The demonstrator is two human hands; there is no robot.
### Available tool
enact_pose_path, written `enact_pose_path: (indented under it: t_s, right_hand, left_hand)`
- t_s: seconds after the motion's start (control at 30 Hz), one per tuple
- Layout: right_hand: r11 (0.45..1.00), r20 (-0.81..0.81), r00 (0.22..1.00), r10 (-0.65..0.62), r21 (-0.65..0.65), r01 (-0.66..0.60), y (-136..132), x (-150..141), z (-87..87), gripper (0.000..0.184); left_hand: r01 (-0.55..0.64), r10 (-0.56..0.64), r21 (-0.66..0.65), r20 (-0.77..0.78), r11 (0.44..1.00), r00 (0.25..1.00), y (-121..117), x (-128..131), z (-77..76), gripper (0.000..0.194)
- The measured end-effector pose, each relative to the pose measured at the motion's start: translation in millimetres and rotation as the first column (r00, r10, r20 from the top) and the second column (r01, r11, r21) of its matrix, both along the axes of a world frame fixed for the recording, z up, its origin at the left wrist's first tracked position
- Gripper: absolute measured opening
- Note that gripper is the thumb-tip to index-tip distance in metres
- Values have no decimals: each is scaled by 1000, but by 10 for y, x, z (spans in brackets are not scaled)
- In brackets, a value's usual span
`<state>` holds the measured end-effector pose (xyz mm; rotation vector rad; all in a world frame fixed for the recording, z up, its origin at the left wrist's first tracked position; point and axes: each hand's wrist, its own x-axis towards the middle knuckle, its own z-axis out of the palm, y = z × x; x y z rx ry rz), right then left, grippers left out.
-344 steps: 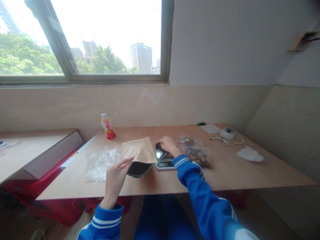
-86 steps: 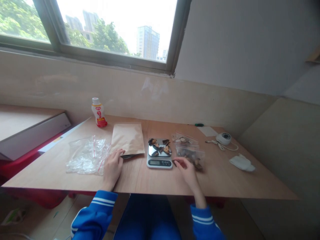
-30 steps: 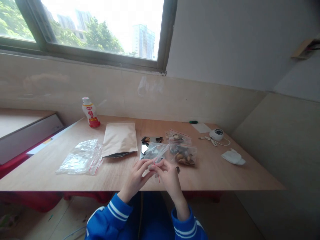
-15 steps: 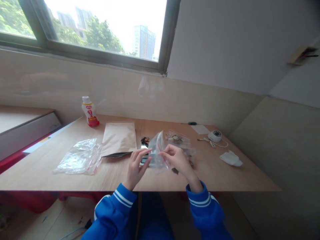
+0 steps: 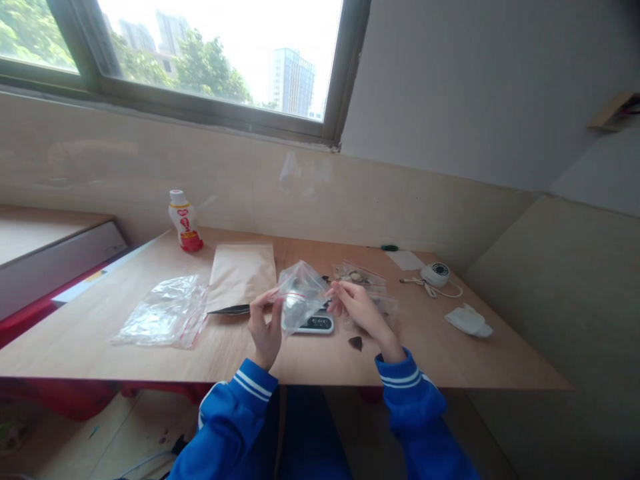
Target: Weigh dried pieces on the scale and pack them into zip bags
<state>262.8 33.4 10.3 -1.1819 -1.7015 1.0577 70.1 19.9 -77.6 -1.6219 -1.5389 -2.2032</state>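
Observation:
Both my hands hold up a transparent zip bag above the kitchen scale, its mouth puffed open. My left hand pinches its left edge, and my right hand grips its right side. The bag hides the scale's pan and the dark pieces lying there, leaving only the display showing. A small dark dried piece lies on the wood below my right hand. Behind that hand are zip bags of dried mushroom slices. A kraft paper pouch with a dark lower edge lies left of the scale.
A crumpled plastic zip bag lies at the left of the wooden table. A drink bottle stands at the back. To the right are a white round device with cord, a white cloth, and a paper slip.
My hands have spread apart, and the bag has shifted left and opened wider. The scale's display now shows below it.

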Motion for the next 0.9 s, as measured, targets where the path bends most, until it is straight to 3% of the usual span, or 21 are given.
enact_pose_path:
  t_s: [0.17,0.3,0.4,0.5,0.63,0.77,0.83,0.9]
  right_hand:
    - [964,190,966,-175,233,129,257,135,-335,34]
    - [921,397,883,-249,380,89,368,75,-598,28]
    - [896,458,846,-274,441,52,404,14,-715,25]
    - [893,466,836,-289,446,61,413,-9,-752,24]
    - [913,331,905,-268,388,128,376,-30,-582,26]
    - [878,86,943,-322,401,263,279,-146,-168,33]
    - [862,50,957,-287,448,236,213,-238,24,35]
    - [876,96,978,-183,467,118,154,-323,137,39]
  left_hand:
    - [-111,117,-62,108,992,987,127,-107,-207,29]
    - [-169,169,-68,-18,983,986,122,-137,-221,28]
    - [-124,119,-50,-93,991,988,95,-111,-162,26]
    - [5,-10,-60,-94,998,995,65,-71,-118,21]
    - [124,-128,-54,-64,991,990,30,-41,-112,21]
    - [182,-189,-67,-104,981,977,10,-30,-110,22]
    - [230,-236,-59,-129,971,963,7,-23,-108,21]
    - [278,-283,-50,-139,959,949,7,-16,-113,21]
